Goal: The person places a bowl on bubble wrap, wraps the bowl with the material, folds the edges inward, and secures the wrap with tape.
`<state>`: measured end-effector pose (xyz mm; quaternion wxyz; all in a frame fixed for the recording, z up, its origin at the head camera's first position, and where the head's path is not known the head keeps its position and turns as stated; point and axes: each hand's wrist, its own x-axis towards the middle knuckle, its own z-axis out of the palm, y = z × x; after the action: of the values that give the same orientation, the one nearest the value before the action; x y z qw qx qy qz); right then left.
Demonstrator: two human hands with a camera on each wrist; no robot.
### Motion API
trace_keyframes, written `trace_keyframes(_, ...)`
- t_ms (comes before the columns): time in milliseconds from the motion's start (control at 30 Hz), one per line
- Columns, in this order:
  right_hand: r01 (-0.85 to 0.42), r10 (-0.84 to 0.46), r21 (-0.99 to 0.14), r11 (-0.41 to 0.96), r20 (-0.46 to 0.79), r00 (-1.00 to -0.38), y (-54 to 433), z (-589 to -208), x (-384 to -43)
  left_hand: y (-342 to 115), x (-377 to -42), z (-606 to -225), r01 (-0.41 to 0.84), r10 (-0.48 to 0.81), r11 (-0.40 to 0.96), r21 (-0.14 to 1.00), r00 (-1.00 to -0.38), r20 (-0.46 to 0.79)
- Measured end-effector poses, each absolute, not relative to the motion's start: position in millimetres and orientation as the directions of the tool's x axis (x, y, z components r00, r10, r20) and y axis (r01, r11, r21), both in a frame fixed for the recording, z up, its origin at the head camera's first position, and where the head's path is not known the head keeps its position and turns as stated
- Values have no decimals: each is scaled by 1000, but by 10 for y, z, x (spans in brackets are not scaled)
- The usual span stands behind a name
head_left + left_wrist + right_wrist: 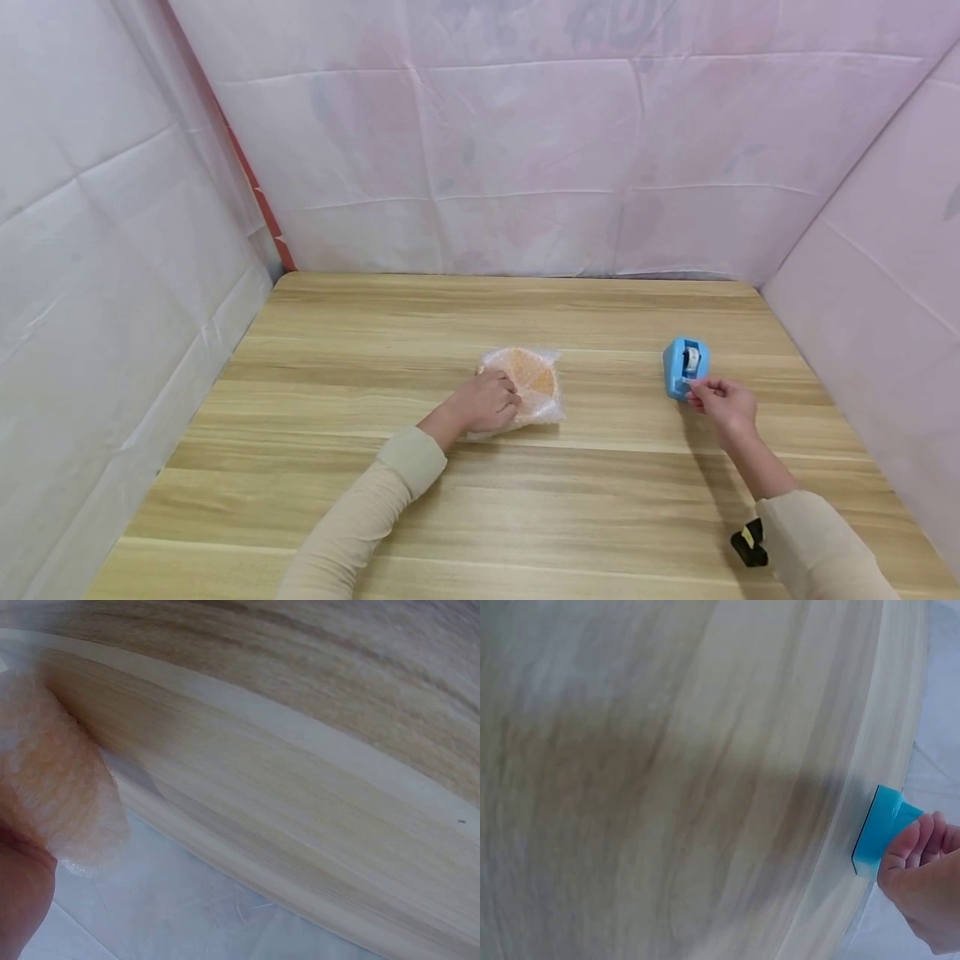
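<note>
A round orange-and-white item in bubble wrap (536, 392) lies flat on the wooden table. My left hand (486, 401) holds its left side, fingers curled over the wrap. In the left wrist view the bubble wrap (60, 776) fills the left edge, with part of the hand (22, 896) below it. Over to the right stands a blue tape dispenser (672, 375) with a roll of tape (692, 359). At its front end my right hand (726, 407) pinches the tape's end between thumb and fingers. The right wrist view shows the dispenser (881, 825) partly behind that hand (926, 881).
The wooden table (360, 333) reaches back to a pale fabric wall (525, 150), with more fabric on both sides. A small black object with a yellow strip (750, 542) is beside the right sleeve (817, 542).
</note>
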<state>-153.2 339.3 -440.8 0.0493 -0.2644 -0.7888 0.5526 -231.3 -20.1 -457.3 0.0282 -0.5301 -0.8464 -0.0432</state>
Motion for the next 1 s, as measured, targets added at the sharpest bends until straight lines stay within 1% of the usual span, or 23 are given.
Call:
trace_keyframes(233, 301, 401, -880, 368, -142, -905, 3409, -4435, -1530, -201, -2319, -4581, 902, 897, 428, 47, -431, 99)
trace_keyframes(467, 276, 335, -850, 449, -127, -934, 3453, -4444, -1526, -198, -2319, -4577, 901, 895, 430, 58, -434, 103)
trace_keyframes(767, 225, 279, -839, 495, -92, -956, 3518, -4469, -1513, -194, -2329, -4591, 900, 894, 431, 68, -436, 98)
trace_keyframes(1000, 185, 279, -843, 504, -44, -959, 3528, -4498, -1494, -196, -2319, -4580, 900, 895, 429, 78, -436, 95)
